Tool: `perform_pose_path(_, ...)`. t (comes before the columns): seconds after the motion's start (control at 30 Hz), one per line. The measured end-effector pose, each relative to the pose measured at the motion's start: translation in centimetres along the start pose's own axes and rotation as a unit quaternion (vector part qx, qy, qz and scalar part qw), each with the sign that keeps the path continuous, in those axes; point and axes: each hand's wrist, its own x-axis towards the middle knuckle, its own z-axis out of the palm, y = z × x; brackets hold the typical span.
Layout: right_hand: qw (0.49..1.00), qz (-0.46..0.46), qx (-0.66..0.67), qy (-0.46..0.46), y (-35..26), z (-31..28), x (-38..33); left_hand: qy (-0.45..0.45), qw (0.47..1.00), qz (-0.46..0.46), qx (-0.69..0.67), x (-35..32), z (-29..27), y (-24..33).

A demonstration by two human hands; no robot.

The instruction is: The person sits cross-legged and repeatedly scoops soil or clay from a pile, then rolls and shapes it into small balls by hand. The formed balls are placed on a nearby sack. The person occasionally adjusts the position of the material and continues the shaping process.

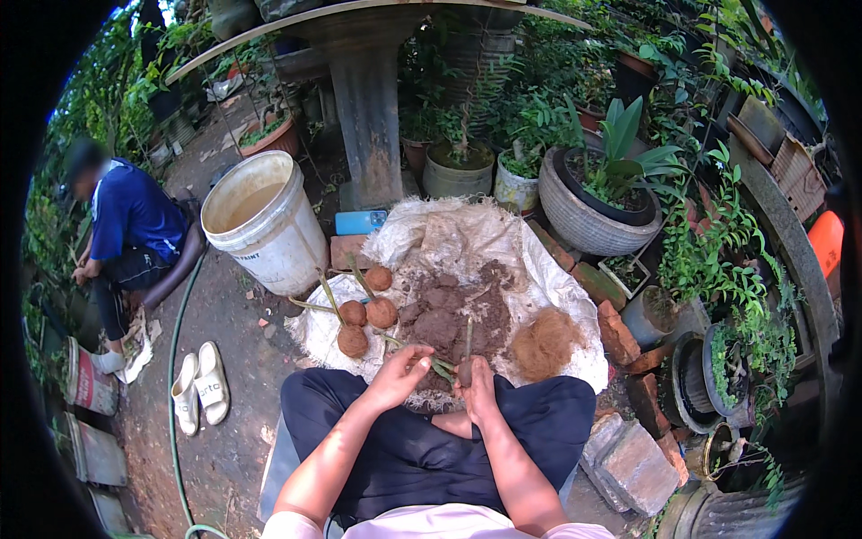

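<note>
My right hand [479, 393] is closed around a dark lump of soil [464, 371], from which a green stem cutting [469, 334] stands nearly upright. Just to its left, my left hand [399, 379] has its fingers drawn together; what they pinch, if anything, is hidden. Green stems [442, 367] lie between the two hands. Ahead of them, moist dark soil [442, 310] is heaped on a white woven sack [431, 220]. Several brown fibre-wrapped balls [352, 340] with stems sticking out sit on the sack's left side. Loose brown coir fibre [546, 343] lies on the right.
A white bucket [301, 238] of murky water and a blue phone [360, 222] on a brick are beyond the sack. Potted plants [600, 216], bricks [618, 334] and stone blocks [633, 463] border the right. A hose [173, 377], sandals [212, 384] and another seated person [135, 216] are left.
</note>
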Motion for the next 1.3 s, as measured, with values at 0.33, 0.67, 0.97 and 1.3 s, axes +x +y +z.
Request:
perform_pose_path(0.33,0.955,-0.119,-0.272,-0.013,0.3,1.2,0.5,-0.042,0.984,-0.012,-0.173,3.0,3.9,-8.1)
perform_pose_path(0.67,0.828,-0.252,-0.445,-0.230,0.4,8.3,-2.1,0.241,0.869,-0.145,-0.407,4.3,1.1,-8.5)
perform_pose_path(0.97,0.830,-0.201,-0.519,-0.030,-3.9,4.5,10.4,0.222,0.812,-0.102,-0.531,4.2,0.4,-6.2)
perform_pose_path(1.3,0.652,-0.162,-0.740,-0.029,-0.8,2.0,20.3,0.150,0.807,-0.052,-0.569,5.1,1.9,-6.2)
